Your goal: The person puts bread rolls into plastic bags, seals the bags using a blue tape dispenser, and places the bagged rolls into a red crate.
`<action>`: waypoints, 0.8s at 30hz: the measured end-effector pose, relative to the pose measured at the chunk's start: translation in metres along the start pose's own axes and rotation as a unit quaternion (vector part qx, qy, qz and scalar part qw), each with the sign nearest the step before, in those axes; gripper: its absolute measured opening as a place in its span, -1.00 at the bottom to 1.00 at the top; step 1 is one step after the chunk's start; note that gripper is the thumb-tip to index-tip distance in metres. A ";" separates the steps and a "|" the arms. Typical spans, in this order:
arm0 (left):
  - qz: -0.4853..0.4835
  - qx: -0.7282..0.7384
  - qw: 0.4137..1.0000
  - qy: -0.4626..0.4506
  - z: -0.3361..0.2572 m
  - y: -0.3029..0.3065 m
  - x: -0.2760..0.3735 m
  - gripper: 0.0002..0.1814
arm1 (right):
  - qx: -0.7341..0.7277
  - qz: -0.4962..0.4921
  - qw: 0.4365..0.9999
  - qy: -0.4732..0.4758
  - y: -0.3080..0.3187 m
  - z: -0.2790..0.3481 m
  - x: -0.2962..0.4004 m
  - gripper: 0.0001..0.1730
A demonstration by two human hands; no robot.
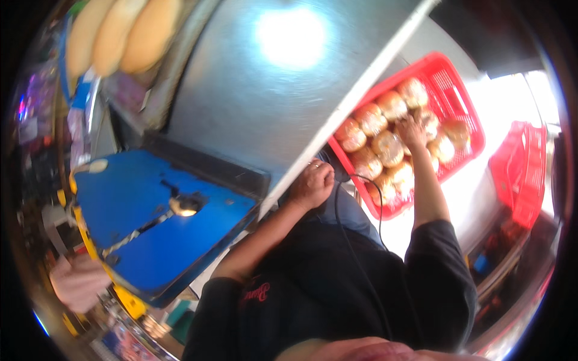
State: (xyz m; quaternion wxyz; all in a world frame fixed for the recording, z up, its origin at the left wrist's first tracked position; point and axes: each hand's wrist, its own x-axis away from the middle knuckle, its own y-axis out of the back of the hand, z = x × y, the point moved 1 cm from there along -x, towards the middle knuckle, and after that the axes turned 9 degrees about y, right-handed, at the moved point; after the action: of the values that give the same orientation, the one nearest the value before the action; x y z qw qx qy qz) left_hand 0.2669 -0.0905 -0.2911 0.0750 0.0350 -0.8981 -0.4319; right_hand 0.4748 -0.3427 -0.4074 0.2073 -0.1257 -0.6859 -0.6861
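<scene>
My right hand [412, 131] reaches into a red plastic basket [433, 58], its fingers spread over round golden buns in clear wrapping. Whether they grip a bun is hard to make out. Several wrapped buns [388, 148] fill much of the basket in rows. My left hand [314, 184], with a ring on one finger, is curled into a loose fist beside the pale edge of a metal counter [244, 94]. Nothing shows in that hand. A thin black cable [336, 203] loops between my arms, in front of the basket's near side.
A worn blue panel [180, 234] with yellow edging is at the left, with a dark raised strip against the counter. Another red plastic basket [519, 171] stands at the right. Several blurred tan oblong things [122, 36] sit at upper left. Glare whitens the counter's far part.
</scene>
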 end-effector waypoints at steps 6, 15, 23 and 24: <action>-0.026 0.068 0.997 0.033 0.004 -0.007 0.009 -0.93 | -0.120 -0.208 0.964 0.114 0.011 0.030 0.034 -0.52; -0.120 0.069 0.987 -0.086 0.029 -0.023 0.026 -0.88 | -0.272 -0.298 0.638 0.656 0.079 0.159 0.217 -0.66; -0.234 0.130 0.960 -0.075 0.074 -0.020 0.104 -0.70 | -0.244 -0.320 0.299 0.865 0.155 0.261 0.344 -0.61; -0.257 0.084 0.963 -0.023 0.086 -0.021 0.118 -0.66 | -0.186 -0.345 0.317 0.864 0.162 0.279 0.366 -0.56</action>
State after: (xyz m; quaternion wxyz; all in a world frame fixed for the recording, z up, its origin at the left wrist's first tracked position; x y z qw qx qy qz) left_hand 0.1361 -0.0526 -0.3484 -0.0619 0.2606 -0.8937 -0.3599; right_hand 0.1940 -0.1023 -0.0886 0.3984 0.7507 0.0456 -0.5251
